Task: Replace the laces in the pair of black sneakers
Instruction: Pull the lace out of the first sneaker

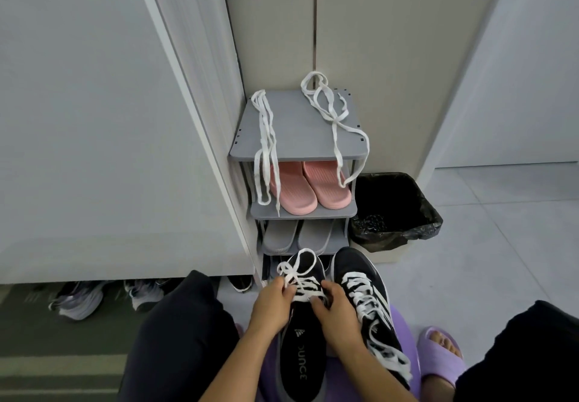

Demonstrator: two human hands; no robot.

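Head: lace (301,288) (white) between left hand (271,303), right hand (337,307)

Head camera, looking forward-down, close above hands (304,304).

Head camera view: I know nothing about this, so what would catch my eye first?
Low in the middle, the left hand and the right hand pinch the white lace of a black sneaker, its laced mate just to the right. Above, two loose white laces drape over the top of a grey shoe rack, hanging down in front of pink slippers on the shelf below.
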